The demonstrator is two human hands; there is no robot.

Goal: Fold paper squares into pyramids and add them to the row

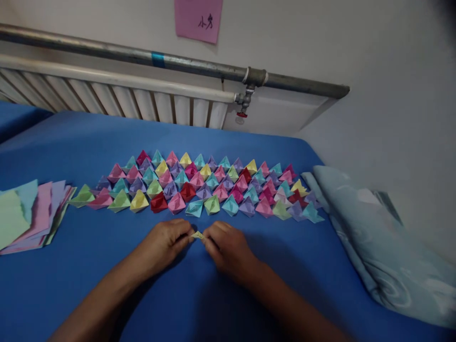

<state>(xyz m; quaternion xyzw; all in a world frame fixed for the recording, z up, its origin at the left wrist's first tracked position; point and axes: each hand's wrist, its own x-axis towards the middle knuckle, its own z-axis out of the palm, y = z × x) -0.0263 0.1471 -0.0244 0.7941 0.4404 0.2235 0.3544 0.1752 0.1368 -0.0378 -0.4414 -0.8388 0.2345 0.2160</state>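
The blue surface (50, 280) is bordered on the far side by a white radiator (181, 110); on the right a folded pale blanket (384, 259) is laid. Across the middle, folded paper boats (155, 188) are set in close, staggered rows, and at the left loose paper sheets (14, 225) are stacked unevenly.

On the near side of the rows, the left hand (164, 243) and right hand (230, 247) are held level, apart from each other. A small yellow folded paper (198, 235) is suspended between them, its left end pinched by the left thumb and fingers, its right end by the right.

The grip is best kept light and matched on both sides, since thin paper is easily creased or torn by an uneven pull. Tension should be applied evenly and slowly, with the peak kept centred. The wrists are best kept low, but the nearest boats should not be brushed by the knuckles.
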